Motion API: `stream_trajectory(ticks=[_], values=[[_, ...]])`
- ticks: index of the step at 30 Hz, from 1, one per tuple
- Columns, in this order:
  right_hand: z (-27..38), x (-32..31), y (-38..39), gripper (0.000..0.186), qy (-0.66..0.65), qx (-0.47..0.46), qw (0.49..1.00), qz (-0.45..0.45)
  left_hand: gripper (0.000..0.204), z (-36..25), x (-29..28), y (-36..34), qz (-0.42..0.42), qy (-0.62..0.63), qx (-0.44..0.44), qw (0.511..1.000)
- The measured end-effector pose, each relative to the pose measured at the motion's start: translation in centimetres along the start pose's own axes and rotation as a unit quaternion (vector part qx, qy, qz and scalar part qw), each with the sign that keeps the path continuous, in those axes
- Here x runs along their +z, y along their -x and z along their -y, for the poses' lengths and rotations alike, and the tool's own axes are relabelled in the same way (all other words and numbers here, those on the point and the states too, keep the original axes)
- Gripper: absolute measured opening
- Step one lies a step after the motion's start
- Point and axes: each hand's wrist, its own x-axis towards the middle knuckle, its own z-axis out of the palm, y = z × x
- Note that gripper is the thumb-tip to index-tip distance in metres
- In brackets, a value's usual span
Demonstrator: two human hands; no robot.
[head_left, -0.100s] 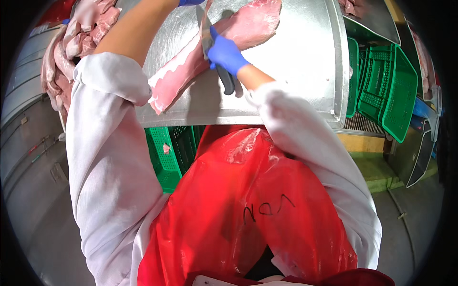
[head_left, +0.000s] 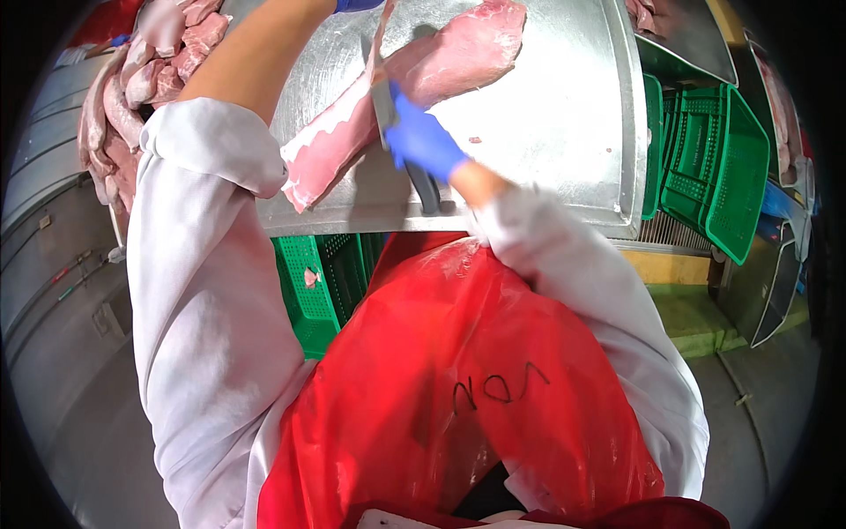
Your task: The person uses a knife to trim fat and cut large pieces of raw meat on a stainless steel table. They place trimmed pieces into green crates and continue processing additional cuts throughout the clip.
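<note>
My right hand (head_left: 426, 139), gloved in blue, has its fingers wrapped around a black-handled knife (head_left: 425, 189). The blade is at a long pink slab of meat (head_left: 458, 51), which slants from the near left corner of the metal surface (head_left: 555, 150) toward its far side. A thin strip (head_left: 380, 35) runs from the slab toward my left hand (head_left: 354, 4), mostly cut off, so I cannot tell what those fingers hold.

Blue-gloved right hand (head_left: 425, 139) grips black-handled knife (head_left: 426, 190), blade (head_left: 384, 104) at long pink meat slab (head_left: 441, 60) on shiny metal table (head_left: 555, 159). Blue-gloved left hand (head_left: 355, 3) (mostly cut off by top edge) near thin pale meat strip (head_left: 378, 40). Green perforated plastic crate (head_left: 742, 181) at right.
</note>
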Motion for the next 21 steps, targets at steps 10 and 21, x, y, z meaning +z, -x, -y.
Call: stream_trajectory(ticks=[10,21], values=[[-1.2,7.3,2.1,0.080,0.027,0.020,0.999,0.013,0.017,1.1,-2.8,7.1,-0.045,-0.010,-0.041,0.998],[-2.7,13.2,3.2,0.079,0.032,-0.080,0.995,-0.054,0.015,1.9,-5.7,15.1,-0.150,-0.019,-0.067,0.986]])
